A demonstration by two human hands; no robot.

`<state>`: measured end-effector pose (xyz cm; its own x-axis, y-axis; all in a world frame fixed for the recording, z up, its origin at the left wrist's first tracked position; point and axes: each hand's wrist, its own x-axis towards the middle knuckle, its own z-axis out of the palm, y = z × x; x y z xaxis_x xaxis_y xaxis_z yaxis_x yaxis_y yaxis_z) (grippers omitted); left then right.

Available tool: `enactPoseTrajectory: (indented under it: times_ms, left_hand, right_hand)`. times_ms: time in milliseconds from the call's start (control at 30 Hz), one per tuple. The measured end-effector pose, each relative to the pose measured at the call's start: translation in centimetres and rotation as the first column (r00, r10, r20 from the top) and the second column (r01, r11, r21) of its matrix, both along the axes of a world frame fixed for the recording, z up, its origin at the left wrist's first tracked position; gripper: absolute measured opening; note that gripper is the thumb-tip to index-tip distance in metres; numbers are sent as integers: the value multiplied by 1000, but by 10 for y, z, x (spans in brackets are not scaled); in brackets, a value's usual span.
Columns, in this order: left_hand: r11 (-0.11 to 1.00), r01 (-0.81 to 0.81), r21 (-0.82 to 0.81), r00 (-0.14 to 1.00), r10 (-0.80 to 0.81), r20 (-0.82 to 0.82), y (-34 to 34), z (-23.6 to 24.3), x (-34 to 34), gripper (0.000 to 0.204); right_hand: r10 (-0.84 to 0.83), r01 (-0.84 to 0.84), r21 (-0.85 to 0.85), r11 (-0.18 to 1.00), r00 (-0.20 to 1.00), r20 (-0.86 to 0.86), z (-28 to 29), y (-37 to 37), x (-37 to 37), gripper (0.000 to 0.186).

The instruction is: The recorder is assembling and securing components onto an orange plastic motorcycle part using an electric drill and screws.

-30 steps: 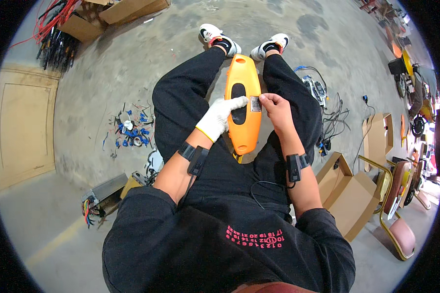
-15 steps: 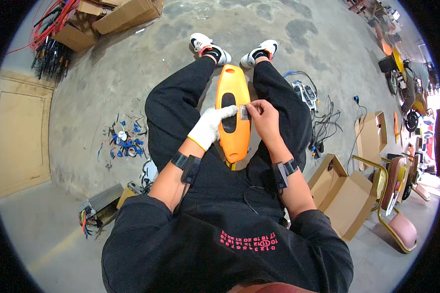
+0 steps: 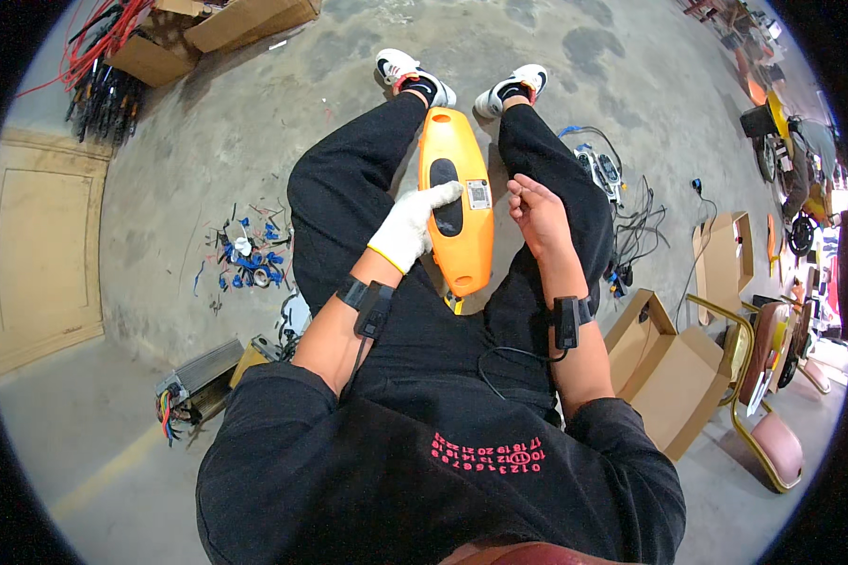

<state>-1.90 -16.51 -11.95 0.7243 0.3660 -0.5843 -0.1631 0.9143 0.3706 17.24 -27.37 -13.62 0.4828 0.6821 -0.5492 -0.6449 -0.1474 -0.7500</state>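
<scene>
Between my knees is a long orange plastic case (image 3: 463, 254) with rounded ends, a dark oval panel (image 3: 446, 218) and a silver label (image 3: 479, 194) bearing a square code. My left hand (image 3: 411, 226), in a white knit glove, grips the case's left side, its thumb lying across the dark panel. Bare and apart from the case, my right hand (image 3: 542, 219) is held just right of the label with its fingertips drawn together. Whether anything small is pinched there cannot be made out. A short yellow and black piece (image 3: 454, 304) shows at the case's near end.
Loose blue connectors and wire scraps (image 3: 252, 254) litter the floor at left, above a metal box with coloured wires (image 3: 198, 386). Black cables (image 3: 639, 231) and a white power strip (image 3: 598, 169) lie at right, near an open cardboard box (image 3: 669, 377) and a chair (image 3: 773, 443).
My right hand has come off the label and moved right, away from the case. The label now shows fully. My left hand keeps its hold.
</scene>
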Motion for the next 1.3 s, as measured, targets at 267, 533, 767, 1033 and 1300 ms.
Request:
enactPoseTrajectory:
  times_ms: [267,533,767,1033,1300]
  left_hand:
    - [999,10,33,999,-9,-36,1,-6,2,34]
    - [1000,7,-30,1000,-8,-14,0,-1,3,36]
    - [1000,-8,-22,1000,9,17,0,-7,-1,37]
    - [995,-88,-34,996,89,9,0,-1,0,39]
    - [997,-70,16,998,70,1,0,-6,0,37]
  right_hand:
    - [124,-132,123,984,990,65,6,0,-3,26]
    - [150,-123,182,975,978,-142,4,-1,-4,18]
    - [180,-166,125,978,977,-113,7,-1,-8,18]
    - [274,-274,28,961,961,-22,18,-3,-12,15]
    - [358,-357,-15,934,933,33,8,-2,-10,13]
